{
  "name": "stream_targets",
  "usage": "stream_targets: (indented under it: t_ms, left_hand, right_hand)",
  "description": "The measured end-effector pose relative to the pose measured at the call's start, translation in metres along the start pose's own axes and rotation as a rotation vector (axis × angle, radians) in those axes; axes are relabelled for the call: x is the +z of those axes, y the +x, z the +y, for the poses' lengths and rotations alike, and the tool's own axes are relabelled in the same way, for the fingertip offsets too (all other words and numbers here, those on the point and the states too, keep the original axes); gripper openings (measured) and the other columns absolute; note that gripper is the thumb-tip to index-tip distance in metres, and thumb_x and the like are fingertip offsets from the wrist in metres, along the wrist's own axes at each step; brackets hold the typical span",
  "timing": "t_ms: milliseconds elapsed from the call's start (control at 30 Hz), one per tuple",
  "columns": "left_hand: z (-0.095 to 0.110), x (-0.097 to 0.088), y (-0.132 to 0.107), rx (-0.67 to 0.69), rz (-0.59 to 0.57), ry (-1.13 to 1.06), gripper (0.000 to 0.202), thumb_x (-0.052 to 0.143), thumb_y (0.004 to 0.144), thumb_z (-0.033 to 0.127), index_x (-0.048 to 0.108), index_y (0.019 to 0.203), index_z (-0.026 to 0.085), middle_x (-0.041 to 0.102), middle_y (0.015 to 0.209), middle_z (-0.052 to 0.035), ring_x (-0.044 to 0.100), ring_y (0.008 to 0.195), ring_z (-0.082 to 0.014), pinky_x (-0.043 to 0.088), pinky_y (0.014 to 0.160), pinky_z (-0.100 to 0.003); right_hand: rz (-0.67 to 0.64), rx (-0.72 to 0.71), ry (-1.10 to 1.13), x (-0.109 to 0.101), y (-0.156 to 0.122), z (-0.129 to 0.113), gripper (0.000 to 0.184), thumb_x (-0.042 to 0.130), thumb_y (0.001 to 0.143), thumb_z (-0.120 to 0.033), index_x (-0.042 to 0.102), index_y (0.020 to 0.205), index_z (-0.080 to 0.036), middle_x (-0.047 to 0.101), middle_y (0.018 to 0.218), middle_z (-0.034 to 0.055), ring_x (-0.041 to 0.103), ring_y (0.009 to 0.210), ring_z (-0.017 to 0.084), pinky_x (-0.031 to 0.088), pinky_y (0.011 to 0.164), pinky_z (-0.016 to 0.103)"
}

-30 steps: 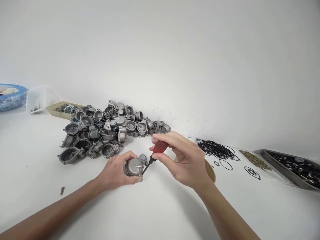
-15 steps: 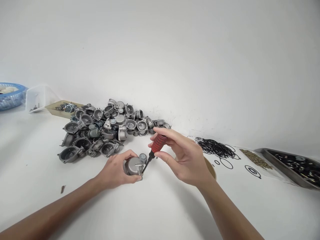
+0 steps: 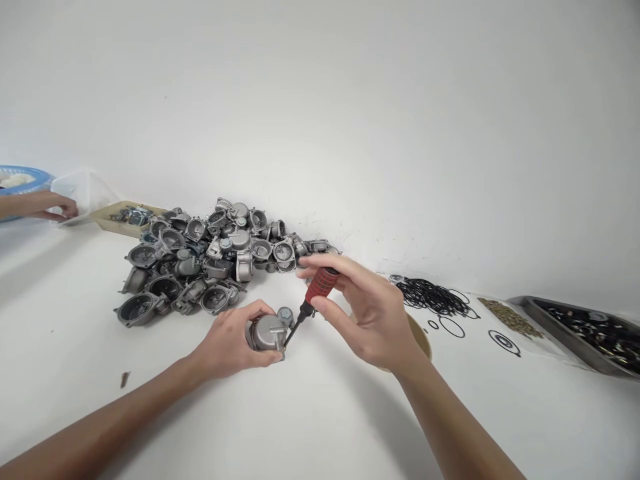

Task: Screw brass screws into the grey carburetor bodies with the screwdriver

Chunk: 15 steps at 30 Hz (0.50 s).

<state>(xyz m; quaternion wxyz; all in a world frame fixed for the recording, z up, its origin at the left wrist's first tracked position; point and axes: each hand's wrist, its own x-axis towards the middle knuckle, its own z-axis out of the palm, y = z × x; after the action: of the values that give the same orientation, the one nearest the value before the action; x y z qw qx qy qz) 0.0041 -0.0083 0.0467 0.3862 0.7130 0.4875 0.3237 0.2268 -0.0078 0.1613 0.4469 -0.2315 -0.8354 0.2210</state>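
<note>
White tabletop (image 3: pixel 320 413) against a plain white wall. Nearest, left hand (image 3: pixel 231 345) wrapped around a small grey metal housing (image 3: pixel 267 332) resting on the tabletop. Right hand (image 3: pixel 367 313) pinching a red-handled screwdriver (image 3: pixel 313 297), tip touching the housing. Just behind the right hand, a tan bowl (image 3: pixel 421 337). Farther back, a heap of grey metal housings (image 3: pixel 210 260); to the right, black rubber rings (image 3: pixel 430 297) and a metal tray (image 3: pixel 580 330). Far left, another person's hand (image 3: pixel 50 205) beside a blue basket (image 3: pixel 20 179).

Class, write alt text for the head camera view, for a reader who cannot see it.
A left hand grips a small grey metal part on a white table while the right hand holds a red-handled screwdriver to it. Behind lies a pile of similar parts; black rubber rings lie right.
</note>
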Motion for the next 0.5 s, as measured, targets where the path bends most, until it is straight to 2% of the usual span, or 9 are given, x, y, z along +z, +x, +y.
stream_targets:
  t_ms: [133, 367, 500]
  left_hand:
    - [0.001, 0.000, 0.000, 0.010, -0.001, -0.008, 0.040, 0.084, 0.070, 0.041, 0.065, 0.103, 0.030, 0.069, 0.084, 0.0059, 0.054, 0.063, -0.0155, 0.044, 0.058, -0.026]
    - [0.001, 0.002, -0.002, 0.015, 0.023, 0.047, 0.042, 0.082, 0.070, 0.043, 0.064, 0.106, 0.029, 0.070, 0.084, 0.0058, 0.055, 0.059, -0.0154, 0.046, 0.060, -0.028]
    - [0.002, 0.008, -0.004, 0.014, 0.077, 0.103, 0.038, 0.078, 0.072, 0.044, 0.064, 0.103, 0.029, 0.074, 0.087, 0.0053, 0.061, 0.064, -0.0179, 0.048, 0.065, -0.030]
  right_hand:
    - [-0.024, 0.015, 0.113, 0.002, -0.001, -0.005, 0.040, 0.069, 0.096, -0.006, 0.067, 0.130, -0.028, 0.076, 0.104, 0.0029, 0.075, 0.092, 0.020, 0.067, 0.086, 0.041]
    - [0.103, 0.019, -0.067, 0.009, -0.003, -0.006, 0.037, 0.080, 0.091, -0.015, 0.071, 0.124, -0.029, 0.075, 0.088, -0.0012, 0.071, 0.077, 0.018, 0.064, 0.076, 0.038]
    - [0.199, 0.091, -0.239, 0.014, -0.004, -0.010, 0.030, 0.082, 0.090, -0.021, 0.071, 0.117, -0.028, 0.074, 0.083, -0.0034, 0.066, 0.069, 0.016, 0.060, 0.074, 0.036]
